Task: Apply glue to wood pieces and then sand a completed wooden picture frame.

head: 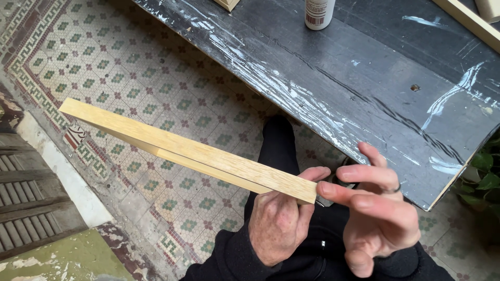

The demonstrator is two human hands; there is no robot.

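A long pale wooden strip point(172, 145) runs from the upper left down to the lower middle, held level above the floor. My left hand point(278, 221) grips its near end from below, fingers curled round it. My right hand point(377, 208) is beside that end, its index finger stretched out and touching the strip's end face, the other fingers spread apart. Both wrists wear black sleeves.
A black worktable point(375, 78), streaked with white smears, fills the upper right; a white bottle point(319, 13) stands on it near the top. Patterned mosaic floor tiles point(130, 67) lie below. A green plant point(487, 174) shows at the right edge, wooden slats point(26, 208) at the left.
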